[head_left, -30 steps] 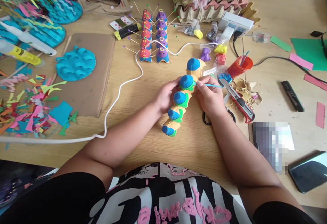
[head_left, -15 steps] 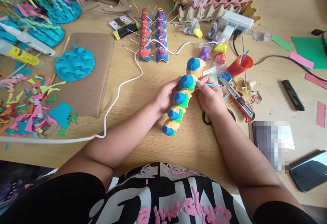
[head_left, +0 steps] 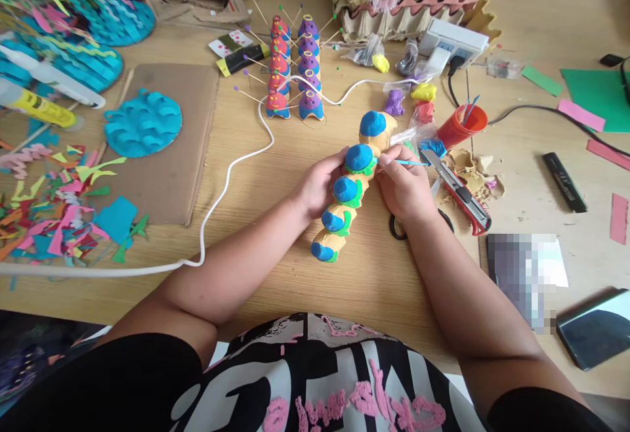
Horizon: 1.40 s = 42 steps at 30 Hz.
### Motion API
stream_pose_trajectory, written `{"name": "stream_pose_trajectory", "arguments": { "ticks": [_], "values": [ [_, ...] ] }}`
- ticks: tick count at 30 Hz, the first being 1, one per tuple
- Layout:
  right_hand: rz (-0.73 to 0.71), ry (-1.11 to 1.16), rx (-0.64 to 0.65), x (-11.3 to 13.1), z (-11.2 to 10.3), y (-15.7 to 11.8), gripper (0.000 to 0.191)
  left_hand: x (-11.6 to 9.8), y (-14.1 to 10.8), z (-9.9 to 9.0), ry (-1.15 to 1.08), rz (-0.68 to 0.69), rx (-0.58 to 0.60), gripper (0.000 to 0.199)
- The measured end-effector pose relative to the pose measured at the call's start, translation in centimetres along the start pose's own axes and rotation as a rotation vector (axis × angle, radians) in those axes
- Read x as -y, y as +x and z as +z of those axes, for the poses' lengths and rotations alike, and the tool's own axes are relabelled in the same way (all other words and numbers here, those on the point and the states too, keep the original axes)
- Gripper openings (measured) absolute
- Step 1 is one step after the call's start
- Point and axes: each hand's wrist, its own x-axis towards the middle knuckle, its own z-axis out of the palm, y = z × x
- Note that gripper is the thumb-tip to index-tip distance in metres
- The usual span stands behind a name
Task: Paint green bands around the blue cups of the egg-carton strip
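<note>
In the head view, your left hand [head_left: 323, 184] grips the egg-carton strip [head_left: 353, 188] from its left side, the fingers curled against it near its second bump from the far end. The strip is held above the table [head_left: 275, 248], slanting from far right to near left, and its five tan bumps carry blue caps; the four nearest you also have green on them. Your right hand [head_left: 406, 179] is on the strip's other side, fingers pinching a thin blue stick [head_left: 411, 163] whose tip meets the green by the second cap. Past your hands stand two decorated strips side by side, a red one [head_left: 278, 71] and a purple one [head_left: 310, 71], with thin sticks poking out; a white cord [head_left: 227, 176] runs across them. Beyond your right hand you have an orange cup [head_left: 462, 127] with blue sticks in it, lumps of yellow [head_left: 424, 92], purple [head_left: 394, 102] and red clay [head_left: 425, 113], and an open cutter [head_left: 457, 189] beside tan scraps [head_left: 485, 169]. Part of the black scissors [head_left: 398, 227] shows under your right wrist. To your left, a wavy blue disc [head_left: 143, 123] lies on cardboard [head_left: 170, 182], with colored paper scraps [head_left: 54, 222] just beside it.
</note>
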Motion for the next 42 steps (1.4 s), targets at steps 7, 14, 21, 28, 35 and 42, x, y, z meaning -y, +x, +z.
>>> {"name": "stream_pose_trajectory", "arguments": {
  "ticks": [7, 14, 21, 28, 35, 42],
  "values": [
    [-0.006, -0.047, -0.001, 0.08, 0.02, 0.06, 0.058, -0.06, -0.12, 0.27, -0.038, -0.019, -0.035, 0.042],
    [0.002, -0.023, 0.003, 0.1, 0.02, 0.01, 0.057, -0.1, -0.24, 0.49, -0.053, -0.027, -0.049, 0.038],
    [0.001, -0.038, 0.03, 0.0, -0.14, 0.26, 0.058, 0.01, -0.21, 0.43, -0.025, 0.013, -0.01, 0.039],
    [0.02, -0.018, 0.03, -0.02, -0.24, 0.31, 0.058, -0.03, -0.06, 0.32, -0.067, -0.03, -0.06, 0.04],
    [0.032, -0.025, 0.034, 0.06, -0.2, 0.29, 0.058, -0.03, -0.02, 0.12, -0.041, -0.032, -0.056, 0.038],
    [0.045, 0.008, 0.001, 0.36, 0.08, 0.24, 0.059, 0.06, -0.28, 0.44, -0.016, 0.015, -0.027, 0.04]
  ]
}}
